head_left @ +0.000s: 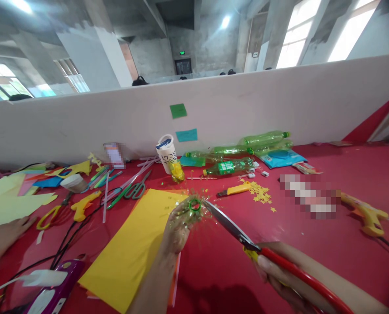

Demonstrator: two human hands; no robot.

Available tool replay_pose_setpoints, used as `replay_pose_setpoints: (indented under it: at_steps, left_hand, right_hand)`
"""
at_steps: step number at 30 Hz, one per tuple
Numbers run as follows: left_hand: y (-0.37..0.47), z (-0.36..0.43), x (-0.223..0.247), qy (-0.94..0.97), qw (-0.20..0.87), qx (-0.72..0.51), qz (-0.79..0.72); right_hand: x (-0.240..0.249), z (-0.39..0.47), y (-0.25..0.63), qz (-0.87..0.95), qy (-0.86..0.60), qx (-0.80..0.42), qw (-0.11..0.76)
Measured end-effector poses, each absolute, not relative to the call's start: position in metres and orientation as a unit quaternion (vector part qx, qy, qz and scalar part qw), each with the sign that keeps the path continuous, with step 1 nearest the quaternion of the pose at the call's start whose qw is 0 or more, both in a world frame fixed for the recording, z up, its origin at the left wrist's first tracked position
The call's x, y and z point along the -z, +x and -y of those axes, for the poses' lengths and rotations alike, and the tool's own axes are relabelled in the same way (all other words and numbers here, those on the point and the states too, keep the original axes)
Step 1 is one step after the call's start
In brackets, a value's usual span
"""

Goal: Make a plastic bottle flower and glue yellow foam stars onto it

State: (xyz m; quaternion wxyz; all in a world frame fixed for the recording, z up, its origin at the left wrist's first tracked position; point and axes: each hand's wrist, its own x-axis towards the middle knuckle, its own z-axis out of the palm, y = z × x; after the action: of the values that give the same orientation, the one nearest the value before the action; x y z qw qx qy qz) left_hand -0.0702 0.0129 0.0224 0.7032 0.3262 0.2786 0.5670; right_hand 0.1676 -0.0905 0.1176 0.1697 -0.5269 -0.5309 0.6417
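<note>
My left hand (177, 229) is closed around the cut-off top of a green plastic bottle (195, 205), whose neck ring faces me. Thin clear strips fan out from that neck. In my right hand (279, 261) are large scissors (225, 222) with red on the handle and some yellow beneath. Their blades look nearly together, and the tips are close to the right side of the bottle top; whether they touch it I cannot tell. Beneath my left forearm lie sheets of yellow paper (125, 248).
Another person's hand (14, 231) rests at the left edge, near yellow-handled scissors (50, 216) and a glue gun (84, 207). Further back are a paper cup (166, 155), green bottles (228, 167), a box cutter (235, 189) and yellow stars (260, 192). A second glue gun (366, 213) lies right.
</note>
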Motion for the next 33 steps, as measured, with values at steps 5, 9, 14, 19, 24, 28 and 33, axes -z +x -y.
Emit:
replay_pose_setpoints:
  at_steps: [5,9,14,19,24,28,33]
  left_hand:
    - [-0.069,-0.013,-0.022,0.336,0.701,-0.567,-0.274]
    - [-0.069,-0.014,-0.020,0.331,0.705,-0.566,-0.271]
    - [-0.070,-0.014,-0.018,0.324,0.709,-0.558,-0.285]
    - [-0.069,-0.015,-0.019,0.328,0.706,-0.565,-0.274]
    - [-0.070,-0.013,-0.021,0.324,0.709,-0.566,-0.268]
    - [-0.069,-0.012,-0.024,0.319,0.710,-0.562,-0.279]
    - [-0.069,-0.015,-0.022,0.316,0.715,-0.561,-0.273]
  right_hand:
    - [-0.119,0.091,0.167,0.532,-0.524,-0.647,0.152]
    - [-0.118,0.090,0.167,0.532,-0.523,-0.650,0.147]
    - [-0.119,0.089,0.167,0.535,-0.524,-0.646,0.147]
    - [-0.120,0.091,0.166,0.543,-0.519,-0.644,0.143]
    - [-0.113,0.097,0.165,0.544,-0.530,-0.633,0.151]
    - [-0.101,0.103,0.164,0.530,-0.556,-0.611,0.191]
    - [-0.093,0.105,0.170,0.536,-0.541,-0.609,0.222]
